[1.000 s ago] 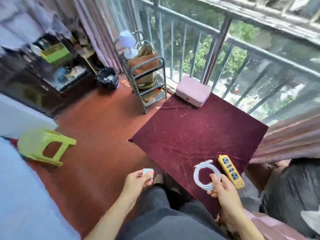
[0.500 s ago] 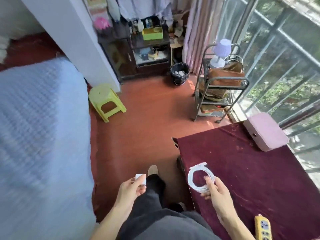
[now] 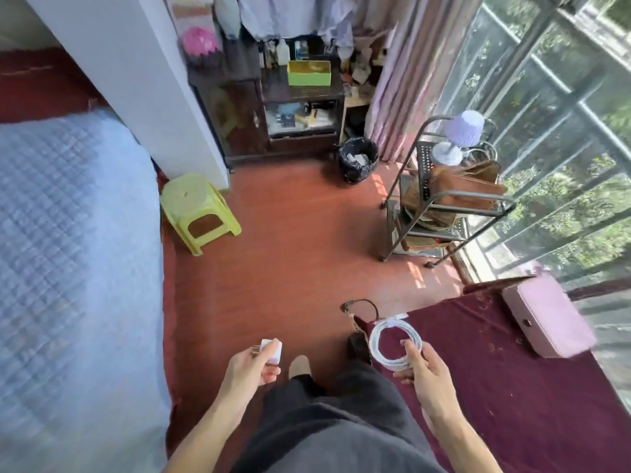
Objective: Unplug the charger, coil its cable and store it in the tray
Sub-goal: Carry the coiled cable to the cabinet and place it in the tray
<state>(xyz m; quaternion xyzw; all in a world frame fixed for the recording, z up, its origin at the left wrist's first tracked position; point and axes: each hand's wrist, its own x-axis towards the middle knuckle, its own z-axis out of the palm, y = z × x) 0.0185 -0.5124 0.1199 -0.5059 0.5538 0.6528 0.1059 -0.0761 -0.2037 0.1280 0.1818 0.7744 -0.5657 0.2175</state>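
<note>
My left hand [image 3: 251,368] is closed around a small white charger plug [image 3: 272,349], held over the red floor in front of my knees. In my right hand [image 3: 425,372] I pinch a white cable [image 3: 382,339] wound into a neat round coil, its connector end sticking up at the top. The coil hangs over the near left corner of the maroon-covered table [image 3: 512,387]. Plug and cable are apart, one in each hand. A green open tray-like box [image 3: 309,73] stands on the dark cabinet far across the room.
A pink closed box [image 3: 546,319] lies on the table by the window. A metal cart [image 3: 447,206] with a lamp and bag stands ahead right. A green stool [image 3: 198,209], a black bin [image 3: 358,158], the blue bed [image 3: 68,250] at left.
My view has swung left, from the table and yellow power strip toward the room. The strip has left the frame. Both hands keep their hold on plug and coil.
</note>
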